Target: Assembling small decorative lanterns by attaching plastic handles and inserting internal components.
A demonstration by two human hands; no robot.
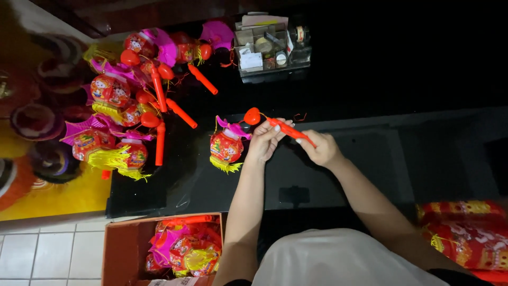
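I hold a red plastic stick (290, 130) with a red heart-shaped tip (252, 116) over the dark tabletop (370, 159). My left hand (264, 140) grips its front part near the heart. My right hand (320, 148) holds the back end. A small red toy lantern (226, 147) with a pink top and yellow fringe hangs or rests just left of my left hand, next to the heart end of the stick.
A pile of finished red and pink lanterns with red sticks (132, 100) lies at the table's left. A brown cardboard box (119, 249) of more lanterns stands below. A clear organiser tray (270, 50) sits at the back. Red packaging (465, 233) lies at lower right.
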